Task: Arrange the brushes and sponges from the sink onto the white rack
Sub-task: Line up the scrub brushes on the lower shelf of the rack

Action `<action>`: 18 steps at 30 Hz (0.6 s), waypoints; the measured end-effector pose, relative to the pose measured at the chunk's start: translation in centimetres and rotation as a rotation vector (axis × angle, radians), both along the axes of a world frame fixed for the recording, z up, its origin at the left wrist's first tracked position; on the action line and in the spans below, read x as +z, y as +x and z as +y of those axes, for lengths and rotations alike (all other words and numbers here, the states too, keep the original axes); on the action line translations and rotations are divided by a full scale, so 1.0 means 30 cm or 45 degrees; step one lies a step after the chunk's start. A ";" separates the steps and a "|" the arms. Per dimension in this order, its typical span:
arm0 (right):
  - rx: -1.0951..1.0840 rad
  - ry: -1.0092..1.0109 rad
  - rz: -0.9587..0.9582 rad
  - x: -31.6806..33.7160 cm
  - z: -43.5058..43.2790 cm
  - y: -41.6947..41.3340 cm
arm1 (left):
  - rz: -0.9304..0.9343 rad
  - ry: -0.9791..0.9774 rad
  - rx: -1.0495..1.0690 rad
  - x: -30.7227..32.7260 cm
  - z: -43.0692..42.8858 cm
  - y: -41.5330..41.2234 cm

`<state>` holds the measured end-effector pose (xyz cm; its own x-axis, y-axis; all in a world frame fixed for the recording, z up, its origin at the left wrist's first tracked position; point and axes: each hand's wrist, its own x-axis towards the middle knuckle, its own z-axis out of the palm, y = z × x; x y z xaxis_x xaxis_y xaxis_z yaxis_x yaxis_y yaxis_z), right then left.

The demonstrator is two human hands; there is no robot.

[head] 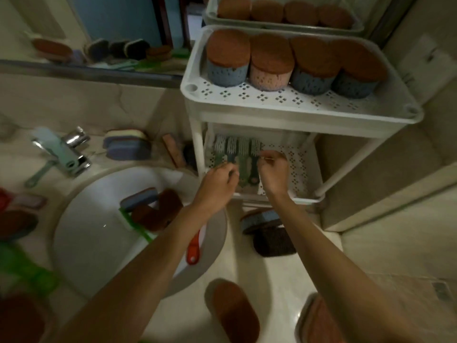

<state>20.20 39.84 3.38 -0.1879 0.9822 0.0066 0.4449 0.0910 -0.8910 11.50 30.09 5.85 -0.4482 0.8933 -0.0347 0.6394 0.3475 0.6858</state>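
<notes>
The white rack (197, 87) stands right of the sink (86, 219). Its top shelf carries several round sponges (269, 63) with brown tops. On the lower shelf (296, 164) several brushes (243, 149) lie side by side, bristles up. My left hand (218, 178) reaches in with curled fingers on the brush handles at the left. My right hand (273, 173) is beside it, fingertips pinched at the rightmost brush. In the sink lie a blue sponge (138, 199), brown sponges (158, 214), a green brush (133, 225) and a red-handled brush (193, 248).
A chrome tap (74, 149) with a pale green brush (53, 147) across it sits behind the sink. Stacked sponges (126, 144) rest on the counter by the wall. More sponges (262, 226) and scourers (235, 310) lie on the counter in front of the rack.
</notes>
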 end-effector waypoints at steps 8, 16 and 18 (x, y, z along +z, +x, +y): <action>0.335 -0.103 0.190 0.037 -0.441 -0.098 | -0.304 0.080 0.535 0.022 -0.407 -0.105; 0.730 -0.271 -0.150 -0.067 -0.783 -0.325 | -0.306 -0.167 0.860 -0.076 -0.831 -0.342; 0.820 -0.274 -0.216 -0.076 -0.851 -0.397 | -0.330 -0.147 0.888 -0.099 -0.899 -0.420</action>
